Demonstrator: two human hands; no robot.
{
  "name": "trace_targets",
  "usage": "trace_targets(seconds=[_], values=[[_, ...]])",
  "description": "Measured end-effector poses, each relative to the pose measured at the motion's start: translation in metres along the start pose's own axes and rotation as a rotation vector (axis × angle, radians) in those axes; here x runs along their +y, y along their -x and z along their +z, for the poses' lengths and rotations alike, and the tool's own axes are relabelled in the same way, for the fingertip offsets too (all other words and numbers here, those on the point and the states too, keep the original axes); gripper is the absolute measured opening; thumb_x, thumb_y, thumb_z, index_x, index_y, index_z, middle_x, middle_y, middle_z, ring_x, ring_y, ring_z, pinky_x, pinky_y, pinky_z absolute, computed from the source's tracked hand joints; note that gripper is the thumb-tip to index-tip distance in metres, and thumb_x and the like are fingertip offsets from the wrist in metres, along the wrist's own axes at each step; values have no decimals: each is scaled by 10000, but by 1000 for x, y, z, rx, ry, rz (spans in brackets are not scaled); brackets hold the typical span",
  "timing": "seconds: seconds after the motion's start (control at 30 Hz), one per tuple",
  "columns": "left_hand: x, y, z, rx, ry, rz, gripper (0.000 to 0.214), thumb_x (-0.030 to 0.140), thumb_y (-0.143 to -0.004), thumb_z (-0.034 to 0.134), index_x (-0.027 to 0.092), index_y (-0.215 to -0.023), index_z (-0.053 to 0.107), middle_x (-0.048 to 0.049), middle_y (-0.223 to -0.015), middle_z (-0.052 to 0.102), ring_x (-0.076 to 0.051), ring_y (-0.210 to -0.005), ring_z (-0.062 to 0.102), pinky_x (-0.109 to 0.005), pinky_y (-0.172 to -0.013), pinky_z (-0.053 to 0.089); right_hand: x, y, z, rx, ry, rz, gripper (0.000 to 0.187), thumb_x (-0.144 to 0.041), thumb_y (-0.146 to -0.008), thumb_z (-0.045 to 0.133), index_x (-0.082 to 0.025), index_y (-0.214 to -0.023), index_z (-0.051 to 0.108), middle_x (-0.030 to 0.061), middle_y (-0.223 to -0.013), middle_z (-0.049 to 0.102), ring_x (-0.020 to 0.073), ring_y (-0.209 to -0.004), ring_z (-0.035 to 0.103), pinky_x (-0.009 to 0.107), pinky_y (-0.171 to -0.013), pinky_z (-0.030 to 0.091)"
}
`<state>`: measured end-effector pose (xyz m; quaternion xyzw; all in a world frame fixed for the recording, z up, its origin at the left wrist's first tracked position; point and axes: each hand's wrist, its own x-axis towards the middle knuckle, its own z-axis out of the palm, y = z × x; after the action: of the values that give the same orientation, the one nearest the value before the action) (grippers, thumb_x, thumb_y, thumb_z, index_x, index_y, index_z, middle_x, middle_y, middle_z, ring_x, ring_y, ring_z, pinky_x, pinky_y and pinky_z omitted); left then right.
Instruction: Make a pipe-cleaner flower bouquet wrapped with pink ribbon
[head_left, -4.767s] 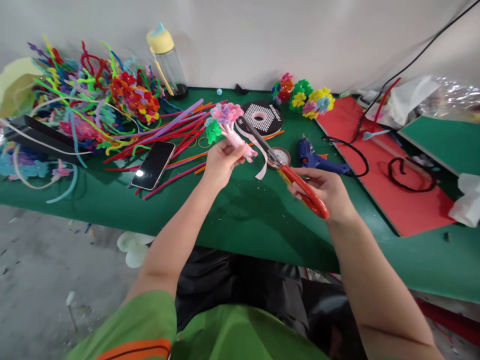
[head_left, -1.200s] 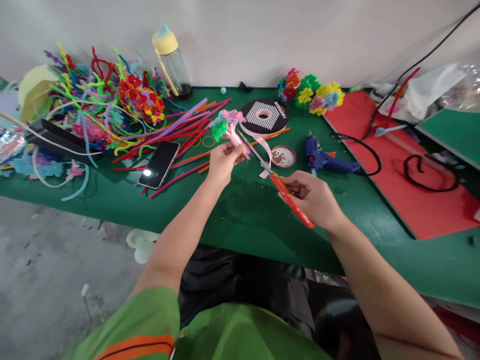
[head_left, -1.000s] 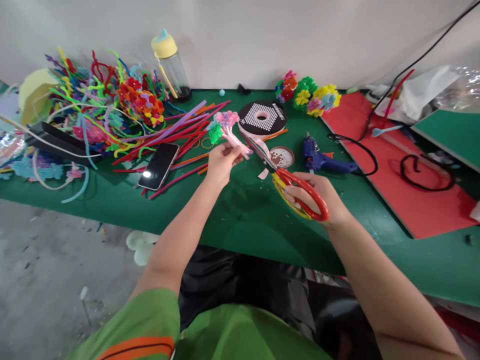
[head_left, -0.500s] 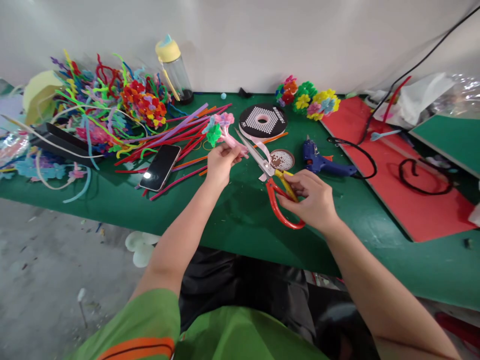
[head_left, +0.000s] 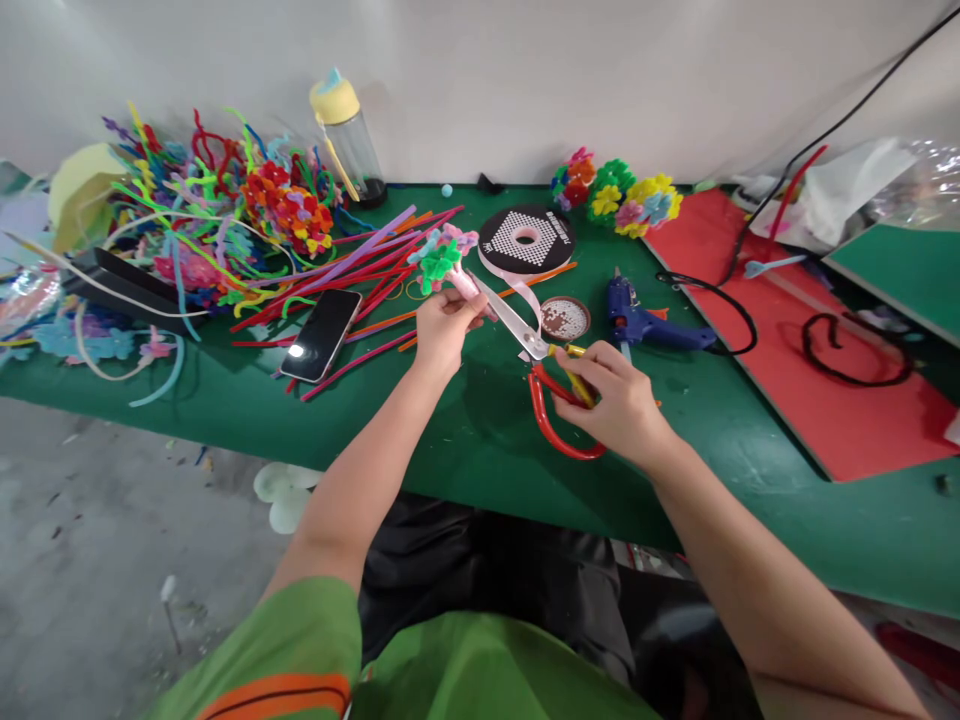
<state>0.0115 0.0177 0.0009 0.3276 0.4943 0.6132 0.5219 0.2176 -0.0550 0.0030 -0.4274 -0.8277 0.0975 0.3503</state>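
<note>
Between the thumb and fingers of my left hand (head_left: 444,325) is a small pipe-cleaner flower bouquet (head_left: 442,260), with green, pink and blue blooms and a pale pink wrapped stem. My right hand (head_left: 619,395) grips a pair of scissors (head_left: 536,348) by the red and yellow handles. The blades point up and left, their tips close to the bouquet's stem; whether they touch it I cannot tell. Just behind the scissors lies a ribbon spool (head_left: 526,240), a loose pink ribbon end curling down beside the blades.
A phone (head_left: 321,335) lies among loose pipe cleaners (head_left: 375,285) at left, below a colourful pile of flowers and a bottle (head_left: 349,140). To the right are a round lid (head_left: 564,318), a blue glue gun (head_left: 652,328) and a red board (head_left: 825,380). Finished flower bunches (head_left: 615,195) stand behind.
The bouquet has turned in my left hand, so its green flower faces front more. The scissor blades have closed together and shifted slightly, with the tips nearer the stem.
</note>
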Motion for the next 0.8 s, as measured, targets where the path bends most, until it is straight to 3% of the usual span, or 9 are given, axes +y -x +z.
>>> trace_targets(seconds=[0.13,0.27,0.4,0.47,0.6,0.7,0.8], values=[[-1,1,0,0,-4,11,258,300,-580,784,160,-654,581,38,-536,621,-69,-493,586,-205,-535,470,-2,-2,-3,-66,-96,95,283,-198,-716,622,-166,-996,651,30,-812,503,89,-545,463,278,-513,469],[-1,1,-1,-13,-15,44,233,296,-616,764,158,-678,587,30,-564,627,-74,-526,596,-214,-576,482,-9,-7,-8,-116,-330,294,294,-265,-693,668,-170,-972,668,0,-754,458,66,-511,406,246,-454,399],[0,0,-1,-33,17,75,234,300,-624,762,165,-704,587,22,-621,641,-90,-615,629,-237,-664,517,-19,-11,-12,-89,-683,507,311,-358,-683,694,-185,-941,678,3,-742,501,73,-514,450,233,-427,383],[2,1,-1,-55,27,83,246,311,-627,762,174,-751,600,5,-694,670,-111,-691,653,-255,-708,527,-21,-12,-13,-47,-721,576,325,-383,-682,695,-193,-945,678,3,-727,522,84,-514,473,242,-430,400],[6,3,-1,-96,37,122,309,362,-636,757,198,-860,622,-20,-838,698,-155,-827,672,-291,-763,524,-14,-10,-10,56,-450,534,379,-338,-656,706,-188,-1002,673,25,-778,537,125,-593,545,277,-502,483],[8,4,-1,-113,56,172,325,377,-635,760,209,-877,623,-24,-863,694,-176,-901,666,-315,-801,514,-5,-6,-3,72,-132,367,376,-296,-682,667,-195,-1044,667,36,-793,536,133,-611,535,305,-565,521],[11,4,-1,-114,55,177,311,374,-632,763,213,-854,618,-14,-828,691,-171,-893,665,-326,-817,515,-2,-2,3,14,37,208,384,-262,-709,628,-201,-1087,652,49,-818,557,142,-626,550,314,-616,538]])
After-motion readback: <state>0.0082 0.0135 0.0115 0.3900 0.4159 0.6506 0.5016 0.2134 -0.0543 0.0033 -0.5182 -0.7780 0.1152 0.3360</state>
